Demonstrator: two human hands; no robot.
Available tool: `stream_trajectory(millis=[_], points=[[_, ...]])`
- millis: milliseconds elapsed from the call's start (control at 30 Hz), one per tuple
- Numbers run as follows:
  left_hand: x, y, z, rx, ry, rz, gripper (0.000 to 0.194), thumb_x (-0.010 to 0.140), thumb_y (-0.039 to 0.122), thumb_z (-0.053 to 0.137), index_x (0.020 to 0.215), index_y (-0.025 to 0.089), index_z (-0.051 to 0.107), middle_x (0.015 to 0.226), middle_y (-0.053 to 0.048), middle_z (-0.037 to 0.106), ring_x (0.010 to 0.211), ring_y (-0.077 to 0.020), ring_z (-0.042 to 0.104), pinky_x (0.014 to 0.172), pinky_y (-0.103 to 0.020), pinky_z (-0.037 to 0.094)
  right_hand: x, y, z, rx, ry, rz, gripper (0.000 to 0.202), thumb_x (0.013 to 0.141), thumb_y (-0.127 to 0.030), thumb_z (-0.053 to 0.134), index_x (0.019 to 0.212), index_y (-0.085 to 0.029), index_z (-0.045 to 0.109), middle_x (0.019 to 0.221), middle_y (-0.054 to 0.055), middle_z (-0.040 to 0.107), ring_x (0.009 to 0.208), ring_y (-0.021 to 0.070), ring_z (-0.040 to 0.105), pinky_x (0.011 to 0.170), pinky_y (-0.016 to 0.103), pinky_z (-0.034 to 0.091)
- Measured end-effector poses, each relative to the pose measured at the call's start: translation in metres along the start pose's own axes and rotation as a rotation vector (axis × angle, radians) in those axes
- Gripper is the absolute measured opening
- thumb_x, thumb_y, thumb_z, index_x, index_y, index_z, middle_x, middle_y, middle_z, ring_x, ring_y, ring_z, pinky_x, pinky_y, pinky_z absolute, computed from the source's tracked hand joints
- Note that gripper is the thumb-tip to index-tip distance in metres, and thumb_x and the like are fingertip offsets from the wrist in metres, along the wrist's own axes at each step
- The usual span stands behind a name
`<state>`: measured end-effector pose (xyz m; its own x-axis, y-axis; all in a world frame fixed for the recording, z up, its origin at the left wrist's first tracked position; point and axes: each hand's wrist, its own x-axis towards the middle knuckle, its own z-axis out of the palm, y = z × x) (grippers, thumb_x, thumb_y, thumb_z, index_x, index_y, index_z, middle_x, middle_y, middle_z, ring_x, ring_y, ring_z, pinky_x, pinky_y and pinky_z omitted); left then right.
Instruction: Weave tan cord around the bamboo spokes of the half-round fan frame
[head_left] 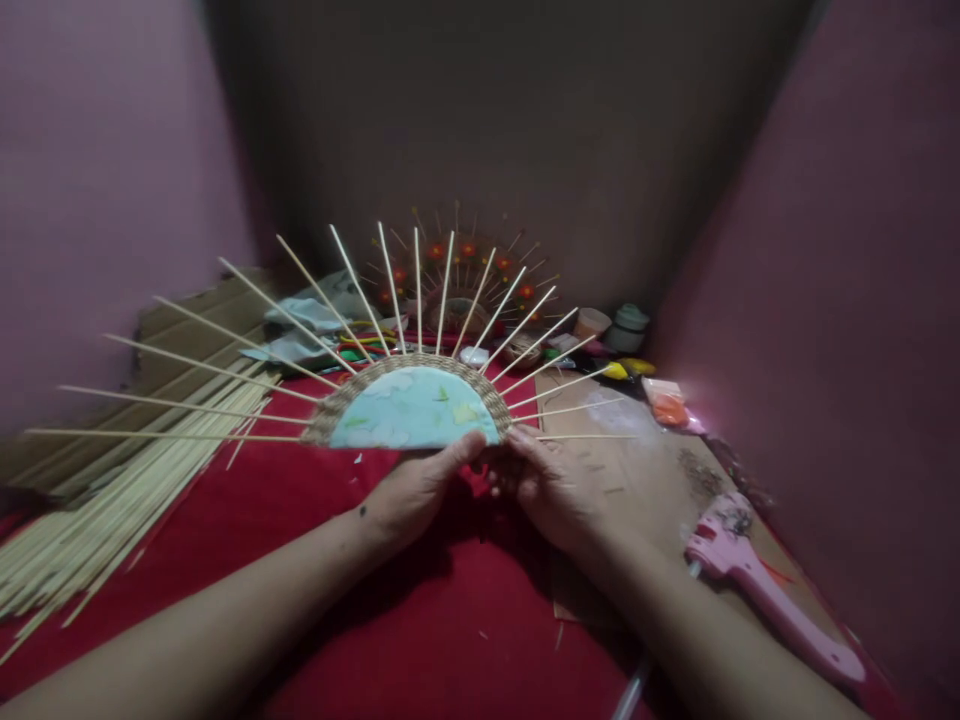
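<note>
Both my hands hold a half-round piece (409,405) with a pale blue floral cloth face, a woven straw rim (322,418) and several thin wooden sticks (247,290) fanning out from it. It is raised above the red cloth, flat edge toward me. My left hand (420,485) grips that edge near its right end, thumb on the blue face and fingers underneath. My right hand (551,490) is closed at the right corner, by the lowest right stick. Its fingertips are partly hidden.
Loose sticks (142,490) lie in a bundle on the left beside folded cardboard (195,330). A pink glue gun (772,590) rests at right on a brown board (637,490). At the back stand a flower-decorated sunburst piece (465,270), small jars (626,328) and craft scraps. The red cloth (450,640) covers the surface.
</note>
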<state>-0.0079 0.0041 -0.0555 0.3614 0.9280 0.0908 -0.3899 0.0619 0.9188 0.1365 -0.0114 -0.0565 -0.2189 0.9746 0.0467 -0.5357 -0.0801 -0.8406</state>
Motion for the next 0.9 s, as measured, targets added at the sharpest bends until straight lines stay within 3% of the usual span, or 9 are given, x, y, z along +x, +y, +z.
stream_trajectory(millis=[133, 233, 333, 467, 733, 900], points=[[0.006, 0.003, -0.001, -0.149, 0.042, 0.019, 0.019, 0.078, 0.027, 0.064, 0.090, 0.013, 0.064, 0.092, -0.006, 0.060, 0.083, -0.0165, 0.055, 0.081, -0.031, 0.044, 0.006, -0.007, -0.009, 0.154, 0.046, 0.008, 0.014, 0.072, -0.025, 0.065, 0.080, -0.014, 0.066, 0.075, 0.003, 0.071, 0.064, 0.0135, 0.065, 0.059, 0.024, 0.050], [0.009, 0.006, -0.001, -0.212, 0.065, 0.010, 0.011, 0.074, 0.022, 0.066, 0.081, 0.014, 0.063, 0.079, -0.002, 0.059, 0.069, -0.0129, 0.053, 0.066, -0.026, 0.045, 0.010, -0.012, -0.015, 0.247, 0.089, 0.011, 0.012, 0.068, -0.021, 0.068, 0.079, -0.016, 0.066, 0.077, 0.002, 0.072, 0.066, 0.0147, 0.066, 0.064, 0.027, 0.051], [0.009, 0.005, 0.002, -0.211, 0.056, 0.003, 0.010, 0.074, 0.022, 0.066, 0.080, 0.013, 0.063, 0.071, -0.001, 0.057, 0.063, -0.0114, 0.051, 0.063, -0.025, 0.044, 0.011, -0.012, -0.016, 0.264, 0.084, -0.002, 0.011, 0.068, -0.021, 0.068, 0.078, -0.016, 0.067, 0.074, 0.002, 0.072, 0.066, 0.0150, 0.065, 0.065, 0.028, 0.051], [0.004, -0.002, 0.006, -0.101, 0.003, -0.012, 0.013, 0.078, 0.025, 0.062, 0.074, 0.013, 0.064, 0.074, -0.003, 0.060, 0.071, -0.0135, 0.054, 0.072, -0.026, 0.045, 0.007, -0.006, -0.011, 0.253, 0.012, -0.033, 0.010, 0.071, -0.019, 0.067, 0.081, -0.016, 0.068, 0.081, 0.002, 0.071, 0.077, 0.0149, 0.064, 0.073, 0.028, 0.049], [-0.001, -0.008, 0.000, 0.175, -0.230, -0.115, 0.029, 0.084, 0.035, 0.053, 0.065, 0.015, 0.063, 0.066, -0.005, 0.058, 0.065, -0.0151, 0.051, 0.069, -0.028, 0.041, 0.006, -0.012, -0.005, 0.257, -0.099, -0.080, 0.016, 0.071, -0.017, 0.064, 0.087, -0.016, 0.068, 0.087, 0.000, 0.070, 0.088, 0.0154, 0.060, 0.088, 0.029, 0.042], [-0.001, -0.003, -0.003, 0.268, -0.195, -0.110, 0.025, 0.082, 0.031, 0.056, 0.064, 0.016, 0.063, 0.064, -0.004, 0.057, 0.065, -0.0157, 0.050, 0.069, -0.028, 0.041, 0.007, -0.016, -0.009, 0.263, -0.078, -0.077, 0.016, 0.070, -0.017, 0.064, 0.085, -0.015, 0.068, 0.086, 0.001, 0.069, 0.088, 0.0153, 0.060, 0.090, 0.030, 0.042]])
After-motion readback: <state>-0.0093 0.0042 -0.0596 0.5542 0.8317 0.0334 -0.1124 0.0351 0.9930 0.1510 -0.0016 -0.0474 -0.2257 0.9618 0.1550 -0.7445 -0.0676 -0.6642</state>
